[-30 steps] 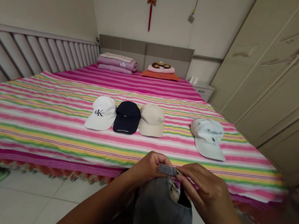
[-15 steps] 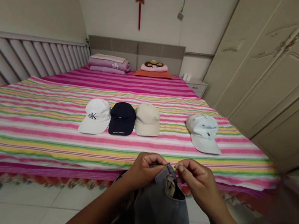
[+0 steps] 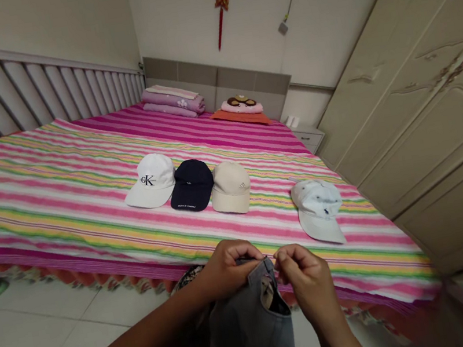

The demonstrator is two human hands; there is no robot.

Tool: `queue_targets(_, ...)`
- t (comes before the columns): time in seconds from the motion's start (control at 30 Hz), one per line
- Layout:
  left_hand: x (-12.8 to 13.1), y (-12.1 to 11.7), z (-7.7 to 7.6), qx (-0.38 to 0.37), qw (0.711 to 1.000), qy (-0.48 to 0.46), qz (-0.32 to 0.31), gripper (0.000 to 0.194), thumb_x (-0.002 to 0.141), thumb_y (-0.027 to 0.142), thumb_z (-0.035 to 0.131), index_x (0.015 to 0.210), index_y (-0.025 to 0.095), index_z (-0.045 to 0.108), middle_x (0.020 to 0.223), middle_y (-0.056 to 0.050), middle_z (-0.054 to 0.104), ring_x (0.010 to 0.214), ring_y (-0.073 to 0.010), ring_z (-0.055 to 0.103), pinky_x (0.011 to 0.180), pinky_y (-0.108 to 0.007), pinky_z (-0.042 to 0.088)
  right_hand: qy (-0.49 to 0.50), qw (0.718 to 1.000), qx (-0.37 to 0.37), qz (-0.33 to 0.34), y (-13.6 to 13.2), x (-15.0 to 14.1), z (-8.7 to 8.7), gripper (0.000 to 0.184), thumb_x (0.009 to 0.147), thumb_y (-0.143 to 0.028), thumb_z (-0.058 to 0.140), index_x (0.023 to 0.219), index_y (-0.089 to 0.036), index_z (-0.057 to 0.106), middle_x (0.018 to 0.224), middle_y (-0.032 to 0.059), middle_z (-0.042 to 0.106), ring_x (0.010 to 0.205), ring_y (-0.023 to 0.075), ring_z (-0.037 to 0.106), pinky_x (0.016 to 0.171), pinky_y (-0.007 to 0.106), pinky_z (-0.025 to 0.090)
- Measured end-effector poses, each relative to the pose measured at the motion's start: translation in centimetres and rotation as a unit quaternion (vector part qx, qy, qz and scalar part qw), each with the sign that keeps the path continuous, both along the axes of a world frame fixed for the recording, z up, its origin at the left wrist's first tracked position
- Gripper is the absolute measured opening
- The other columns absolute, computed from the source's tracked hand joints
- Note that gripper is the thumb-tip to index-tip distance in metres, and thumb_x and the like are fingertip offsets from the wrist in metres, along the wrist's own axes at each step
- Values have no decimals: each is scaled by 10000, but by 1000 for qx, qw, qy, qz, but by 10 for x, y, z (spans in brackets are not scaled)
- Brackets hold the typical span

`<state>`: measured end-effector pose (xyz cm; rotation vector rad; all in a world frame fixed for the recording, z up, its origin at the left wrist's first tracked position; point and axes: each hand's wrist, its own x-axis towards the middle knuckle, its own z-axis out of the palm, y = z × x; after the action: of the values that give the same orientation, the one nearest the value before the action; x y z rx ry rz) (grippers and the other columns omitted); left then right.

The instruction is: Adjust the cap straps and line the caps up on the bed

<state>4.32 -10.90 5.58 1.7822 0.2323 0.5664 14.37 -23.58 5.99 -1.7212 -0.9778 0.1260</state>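
Observation:
A grey baseball cap (image 3: 251, 326) hangs before me with its back opening and strap facing up and right. My left hand (image 3: 231, 267) is closed on the cap's edge by the strap, thumb and fingers pinching it. At the strap's other side, my right hand (image 3: 304, 270) is closed in a pinch; the strap end between its fingertips is mostly hidden. On the bed beyond sit a white cap (image 3: 156, 179) with CK letters, a navy cap (image 3: 191, 184) and a beige cap (image 3: 231, 187), side by side. Farther right lies a pale cap (image 3: 318, 209), its crown dented.
The bed (image 3: 62, 188) has a striped cover, and folded purple bedding (image 3: 171, 101) rests near the headboard (image 3: 239, 84). A wardrobe (image 3: 419, 79) stands along the right, a small bedside cabinet (image 3: 309, 137) beside it. Tiled floor (image 3: 41, 332) shows at lower left.
The view has shifted slightly, so the bed and caps appear a little lower and farther right. Both hands keep their places at the grey cap's strap.

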Motion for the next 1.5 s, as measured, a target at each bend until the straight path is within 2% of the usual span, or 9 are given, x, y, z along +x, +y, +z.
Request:
queue_targets(0.1,-1,1,1,-29,1000,8,-3,136,677,251,583,663,134,649,625,-18,630,578,-105,524,570,-204,397,9,1000,21,8,-2,2,2,169,808,-292,505,752,-161,596,603,5,583,487,129,539,460,234,446)
queue_targets(0.27,0,4,-4,-107,993,35,-45,137,663,251,604,642,117,623,577,8,572,543,-81,464,537,-196,358,-219,967,12,130,-6,-5,14,250,826,-117,475,1016,-205,612,841,49,642,758,152,607,633,250,487)
queue_targets(0.5,1,4,-16,-297,951,53,-68,219,631,309,666,653,100,604,550,16,554,462,-54,427,488,-190,314,-404,912,17,69,-5,-12,4,231,825,-79,454,1012,-125,583,813,99,670,750,175,623,646,264,501)
queue_targets(0.6,1,1,-16,-353,932,49,-72,249,590,316,704,646,101,592,539,9,562,450,-62,446,479,-193,317,-338,940,30,43,-2,-13,-1,158,814,-112,480,905,-150,603,744,71,676,665,166,629,603,255,497)
queue_targets(0.7,1,-1,-17,-373,923,28,-94,253,559,288,729,668,103,596,563,0,586,480,-71,479,492,-188,326,-68,997,22,33,1,-13,-6,123,837,-222,474,774,-171,567,558,15,641,471,141,588,451,227,462)
queue_targets(0.8,1,-1,-18,-378,920,30,-94,254,577,302,721,673,104,595,573,-9,597,476,-73,483,489,-191,330,96,994,24,36,3,-12,-8,168,852,-289,455,780,-165,544,507,1,610,425,134,562,408,219,439)
queue_targets(1.0,0,3,-19,-369,926,29,-77,250,584,302,724,657,99,597,542,7,571,445,-60,457,472,-185,330,-175,980,33,91,-3,-10,7,234,796,-175,533,1015,-197,613,805,52,617,716,164,594,609,273,483)
queue_targets(1.33,0,4,-14,-381,921,46,-72,227,567,279,717,630,96,597,513,10,563,422,-56,443,453,-182,311,-212,969,17,128,-6,-7,17,147,800,-152,532,893,-195,638,769,50,641,696,160,605,572,257,493)
queue_targets(1.5,5,3,-18,-374,924,55,-62,202,575,259,706,628,99,596,510,20,552,418,-52,435,449,-182,304,-324,943,-39,68,-7,-12,15,156,825,-142,463,812,-174,615,688,47,557,618,153,536,532,256,423)
